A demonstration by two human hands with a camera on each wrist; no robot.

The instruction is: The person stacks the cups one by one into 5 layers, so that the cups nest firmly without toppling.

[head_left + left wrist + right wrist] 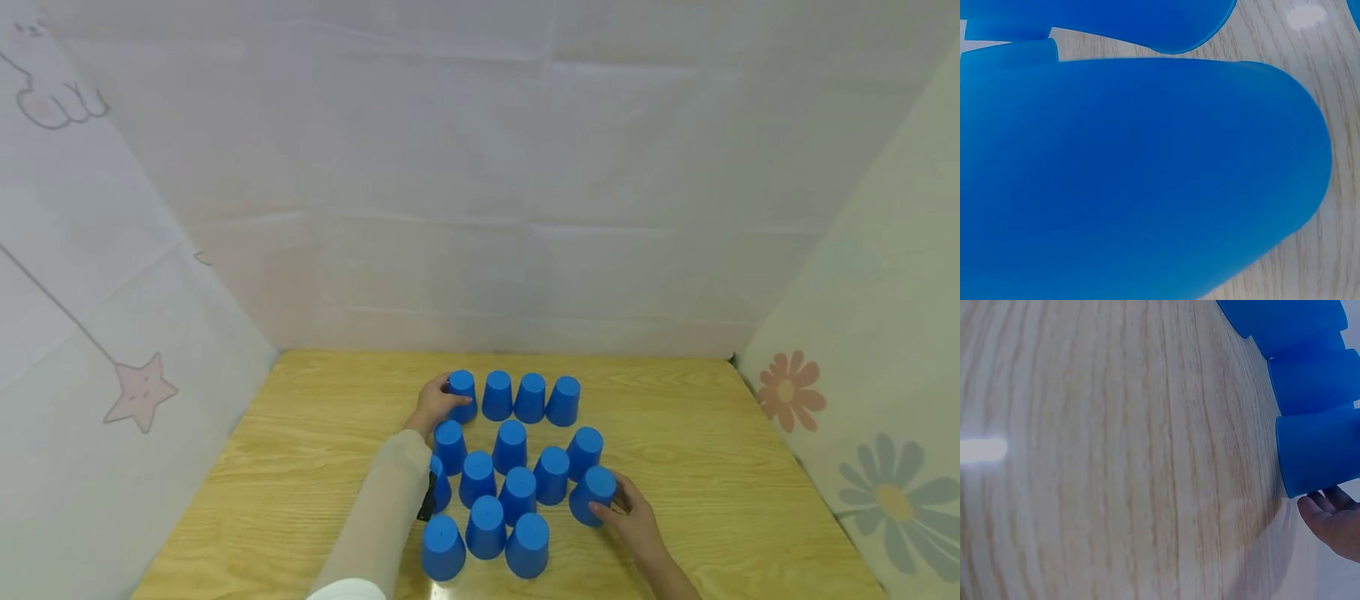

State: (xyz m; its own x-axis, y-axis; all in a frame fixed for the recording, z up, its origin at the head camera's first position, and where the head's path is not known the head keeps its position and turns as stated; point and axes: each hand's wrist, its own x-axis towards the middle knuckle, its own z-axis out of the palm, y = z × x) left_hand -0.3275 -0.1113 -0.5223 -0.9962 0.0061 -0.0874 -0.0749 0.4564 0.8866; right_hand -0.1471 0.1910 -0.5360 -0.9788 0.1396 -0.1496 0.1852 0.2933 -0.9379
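Many plain blue cups stand upside down on the wooden table in loose rows. At the left end of the back row, my left hand (433, 403) grips a blue cup (462, 383) from its left side, thumb across the front. My right hand (632, 518) holds another blue cup (591, 496) at the right edge of the group, its thumb in front and fingers around the far side. That cup (1319, 453) and the right hand (1336, 524) show at the right of the right wrist view. A blue cup (1147, 162) fills most of the left wrist view, where the hand is hidden.
Three more cups, including the one at the right end (563, 402), continue the back row. Several cups, among them a front-left one (443, 548), stand close together between my arms. Printed cloth walls (525, 208) enclose the wooden table (720, 467) behind and at both sides.
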